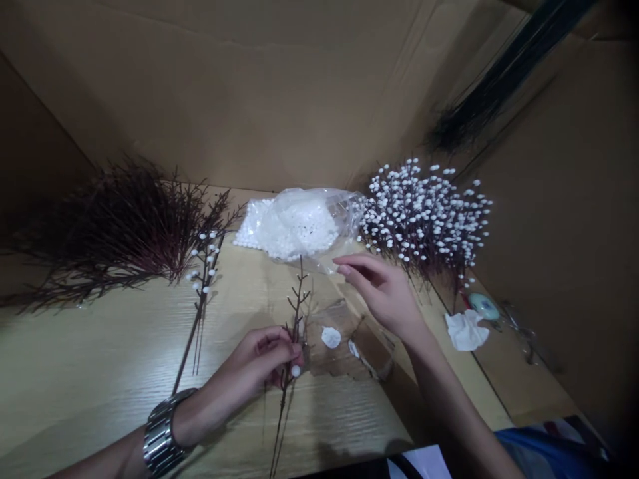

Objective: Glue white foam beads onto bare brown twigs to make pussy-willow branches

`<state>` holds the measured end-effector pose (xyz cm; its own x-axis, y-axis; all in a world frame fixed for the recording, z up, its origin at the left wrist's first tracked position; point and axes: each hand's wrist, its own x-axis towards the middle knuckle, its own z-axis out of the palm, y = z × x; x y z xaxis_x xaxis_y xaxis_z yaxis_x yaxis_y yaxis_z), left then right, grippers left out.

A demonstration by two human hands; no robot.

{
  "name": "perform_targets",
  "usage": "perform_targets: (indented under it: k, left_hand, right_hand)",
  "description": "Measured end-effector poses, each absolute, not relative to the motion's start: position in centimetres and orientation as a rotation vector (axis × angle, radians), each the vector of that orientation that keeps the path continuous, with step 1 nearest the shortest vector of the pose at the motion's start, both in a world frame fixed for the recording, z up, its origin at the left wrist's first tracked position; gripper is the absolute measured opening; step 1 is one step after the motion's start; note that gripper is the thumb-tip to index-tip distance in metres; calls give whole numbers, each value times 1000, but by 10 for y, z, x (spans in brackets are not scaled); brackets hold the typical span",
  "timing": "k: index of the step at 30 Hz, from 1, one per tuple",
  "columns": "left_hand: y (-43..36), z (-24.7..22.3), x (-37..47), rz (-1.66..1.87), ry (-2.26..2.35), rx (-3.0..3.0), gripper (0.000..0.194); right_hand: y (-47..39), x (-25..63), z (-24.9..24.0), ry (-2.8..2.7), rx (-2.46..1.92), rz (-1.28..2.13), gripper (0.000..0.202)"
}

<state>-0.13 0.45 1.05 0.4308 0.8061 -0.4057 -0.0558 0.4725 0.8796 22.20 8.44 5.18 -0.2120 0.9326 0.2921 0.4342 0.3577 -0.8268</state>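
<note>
The left hand [269, 356] is gripping a brown twig [298, 303], which is extending past it both ways. The right hand [384, 289] is hovering near the plastic bag [309, 226], apart from the twig; whether it is pinching anything, I cannot tell.

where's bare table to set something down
Left: bare tabletop between the dark twig bunch and the wristwatch. Smaller patch: nearer than the cardboard piece, right of the held stem. Crowded along the back: twig bunch, bag of white beads, white-tipped bunch.
</note>
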Motion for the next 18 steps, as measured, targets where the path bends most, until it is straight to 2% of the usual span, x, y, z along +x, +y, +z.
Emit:
perform_targets:
  k: [6, 18]
  left_hand:
    - [4, 18, 1, 645, 1026, 894, 22]
    - [-10, 24, 9, 630, 1037, 871, 20]
  right_hand:
    - [61, 230, 36, -1599, -1273, 923, 15]
    - [68, 225, 77, -1715, -1218, 864, 13]
